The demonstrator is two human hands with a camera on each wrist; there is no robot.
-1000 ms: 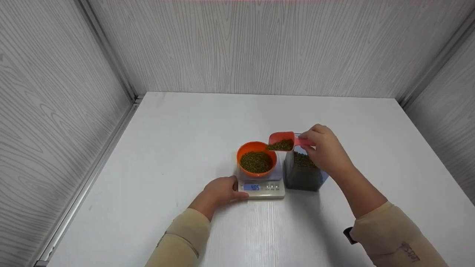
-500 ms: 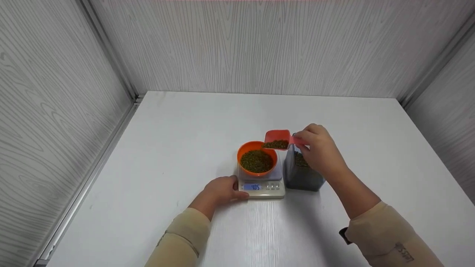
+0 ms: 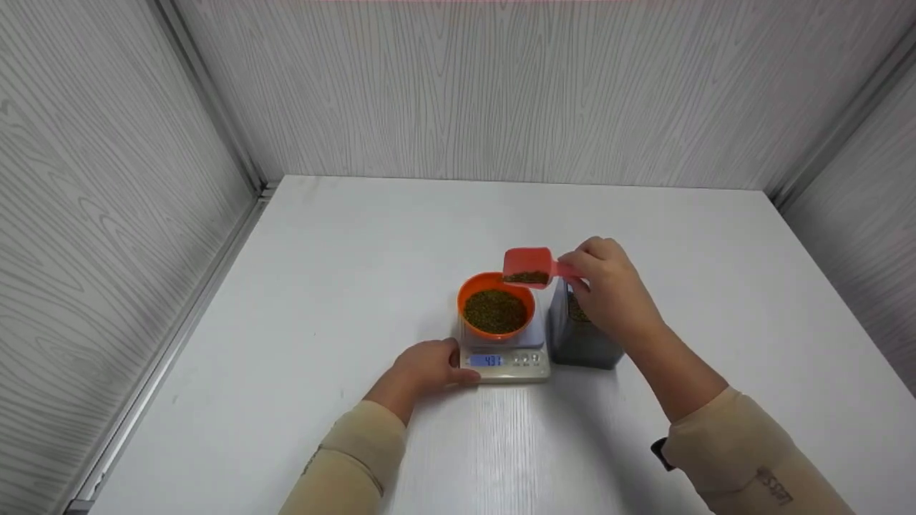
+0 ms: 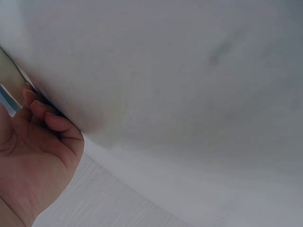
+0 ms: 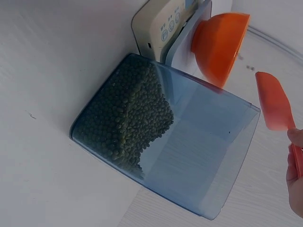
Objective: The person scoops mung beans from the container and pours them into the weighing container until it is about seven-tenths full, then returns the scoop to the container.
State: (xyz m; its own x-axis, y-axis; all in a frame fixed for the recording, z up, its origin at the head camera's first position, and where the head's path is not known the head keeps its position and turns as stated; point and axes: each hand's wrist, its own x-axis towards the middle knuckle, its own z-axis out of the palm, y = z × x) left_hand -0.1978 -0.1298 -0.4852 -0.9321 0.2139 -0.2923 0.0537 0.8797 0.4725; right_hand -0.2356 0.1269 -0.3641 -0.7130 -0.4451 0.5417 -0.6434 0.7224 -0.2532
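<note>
In the head view an orange bowl point(image 3: 495, 335) of green mung beans point(image 3: 494, 312) stands on a white kitchen scale point(image 3: 526, 373) with a lit display. My left hand point(image 3: 422, 366) grips the scale's left front corner; the left wrist view shows that hand's point(image 4: 42, 151) fingers curled at its edge. My right hand point(image 3: 615, 293) pinches the handle of a red scoop point(image 3: 528, 259), tilted over the bowl's right rim with some beans inside. Below the right hand stands a clear bean container point(image 5: 199, 137), partly filled, beside the scale.
The white tabletop point(image 3: 358, 250) reaches back to a grey wood-grain panel point(image 3: 465, 93). Similar panels rise at the left and right. The container's tall open rim stands close to the bowl, under my right wrist.
My right hand has moved left with the scoop and tipped it further. Fewer beans lie in the scoop, and the scale's digits have risen. My left hand has stayed put.
</note>
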